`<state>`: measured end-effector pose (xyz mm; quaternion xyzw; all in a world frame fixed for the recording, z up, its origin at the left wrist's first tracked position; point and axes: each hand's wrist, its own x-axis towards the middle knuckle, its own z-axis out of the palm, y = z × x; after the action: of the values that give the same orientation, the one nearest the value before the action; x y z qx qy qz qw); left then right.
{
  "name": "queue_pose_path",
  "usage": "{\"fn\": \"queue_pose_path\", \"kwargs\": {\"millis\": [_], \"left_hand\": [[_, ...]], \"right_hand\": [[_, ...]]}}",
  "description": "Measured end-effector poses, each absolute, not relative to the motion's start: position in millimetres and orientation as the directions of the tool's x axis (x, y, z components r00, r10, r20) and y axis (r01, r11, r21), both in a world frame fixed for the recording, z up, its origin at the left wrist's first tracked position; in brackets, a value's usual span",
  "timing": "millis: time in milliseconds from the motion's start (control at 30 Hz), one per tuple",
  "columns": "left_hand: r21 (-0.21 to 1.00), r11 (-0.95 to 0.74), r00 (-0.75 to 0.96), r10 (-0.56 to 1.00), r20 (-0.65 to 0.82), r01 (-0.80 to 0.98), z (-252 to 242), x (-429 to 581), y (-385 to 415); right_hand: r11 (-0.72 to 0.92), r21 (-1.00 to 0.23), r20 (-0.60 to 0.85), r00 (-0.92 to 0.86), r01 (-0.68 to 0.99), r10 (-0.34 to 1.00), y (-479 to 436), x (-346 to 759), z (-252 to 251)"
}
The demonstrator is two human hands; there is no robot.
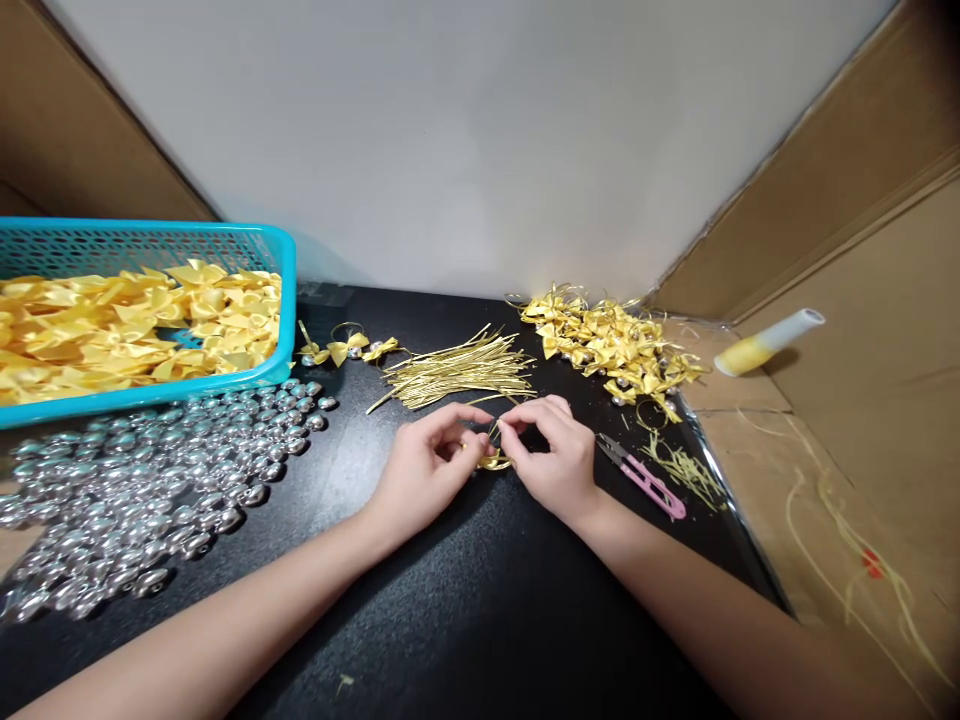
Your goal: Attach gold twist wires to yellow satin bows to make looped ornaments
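Note:
My left hand [435,465] and my right hand [551,455] meet near the middle of the black table. Each pinches a part of a thin gold tie, and a small yellow bow [493,461] shows low between the fingers. Its details are partly covered by the fingertips. Just beyond my hands lies a bundle of gold ties [461,370]. Silver beads [150,490] are spread over the left side. Pink thread snips [649,482] rest to the right of my right hand.
A blue basket [286,300] of yellow bows stands at the back left. Bows with gold ties [607,340] are heaped at the back right, beside cut scraps [686,470]. A white and yellow tube [769,343] rests on cardboard at the right.

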<state>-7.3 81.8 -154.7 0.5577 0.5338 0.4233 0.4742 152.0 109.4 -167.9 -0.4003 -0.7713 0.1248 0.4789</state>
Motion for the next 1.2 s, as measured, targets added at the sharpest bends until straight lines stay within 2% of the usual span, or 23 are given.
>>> {"fn": "queue_pose_path", "kwargs": {"millis": [267, 467, 767, 1000, 1100, 1200], "left_hand": [[0.942, -0.027, 0.053, 0.999, 0.01, 0.333, -157, -9, 82], [0.92, -0.056, 0.052, 0.998, 0.039, 0.389, -157, -10, 81], [0.925, -0.054, 0.064, 0.997, 0.032, 0.377, -157, -11, 83], [0.931, -0.018, 0.128, 0.991, -0.031, 0.365, -160, -15, 79], [0.942, 0.014, 0.119, 0.991, -0.057, 0.337, -159, -15, 78], [0.957, 0.027, 0.086, 0.995, -0.054, 0.29, -159, -15, 80]], "right_hand": [[0.664, -0.568, 0.655, -0.221, 0.486, 0.722, 109, 152, -166], [0.627, -0.605, 0.619, -0.206, 0.491, 0.758, 110, 152, -164], [0.563, -0.706, 0.539, -0.189, 0.43, 0.821, 109, 153, -165], [0.337, -0.906, 0.336, -0.046, 0.255, 0.941, 130, 165, -177], [0.331, -0.917, 0.328, -0.054, 0.224, 0.943, 135, 169, -178], [0.393, -0.888, 0.369, -0.141, 0.237, 0.919, 133, 168, -173]]}}
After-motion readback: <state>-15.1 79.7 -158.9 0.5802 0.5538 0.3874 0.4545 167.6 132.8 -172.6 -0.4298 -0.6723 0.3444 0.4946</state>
